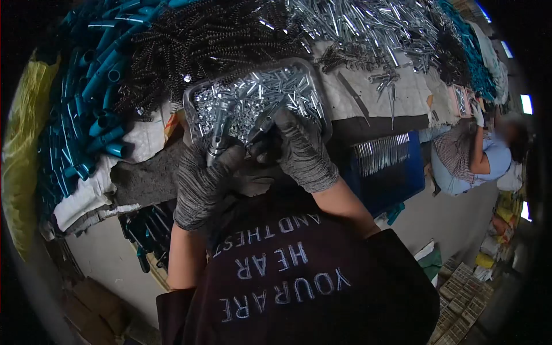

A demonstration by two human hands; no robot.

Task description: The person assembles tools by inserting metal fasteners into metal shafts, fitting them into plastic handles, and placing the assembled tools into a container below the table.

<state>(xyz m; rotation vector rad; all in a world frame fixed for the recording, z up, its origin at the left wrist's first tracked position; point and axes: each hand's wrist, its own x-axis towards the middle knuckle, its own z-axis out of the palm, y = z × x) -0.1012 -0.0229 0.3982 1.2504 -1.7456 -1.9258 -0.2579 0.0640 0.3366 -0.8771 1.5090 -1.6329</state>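
Observation:
In a grey glove, my left hand (198, 181) is closed round a shiny metal tube-like part (219, 129) that stands nearly upright. Opposite it, my right hand (305, 152), gloved the same way, pinches a darker slim metal part (262, 125). The two parts are a short way apart. Both hands are at the near side of a clear plastic tray (323, 95) heaped with small silvery metal pieces (247, 92). Some fingertips are hidden behind the gloves and parts.
Dark coil springs (201, 46) and shiny metal rods (356, 23) are piled behind the tray. Teal tubes (103, 80) lie on the left. A knife (353, 98) rests on white cloth to the right. Below it is a blue crate (374, 187). Another person (483, 152) sits further right.

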